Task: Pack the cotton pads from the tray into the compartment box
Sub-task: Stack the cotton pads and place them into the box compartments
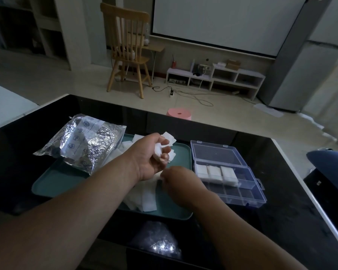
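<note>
Dim room, bkgd: wooden chair [125,47], pink stool [179,113], low white shelf [217,76] under a pale screen [222,22]. Fgd: glossy black desk [271,221], seen from your head cam.

(a) Teal tray [47,185], centre of desk. Loose cotton pads [144,199] lie spread on its near-centre part, w/ more toward the far edge. Crumpled foil bag [82,145] rests on the tray's far-left corner, partly out over the desk.

(b) Clear compartment box [242,194], just beside the tray on its right, lid [217,152] swung open to the far side. Three pad stacks [215,171] sit side by side in the far row of compartments, starting at the left end.

(c) Your left hand [152,154], above the tray's far half, fingers curled tight round a bunch of pads [169,138]; pad corners stick out past the fingertips.

(d) Your right hand [178,180], low over the tray's right side, back toward the cam, just below-right of the left hand. It's blurred. Its fingertips meet the white pads at its left, but you cannot tell whether they pinch one or only touch.

(e) Crumpled clear wrap [160,244] at the desk's near edge, apart from the tray.
</note>
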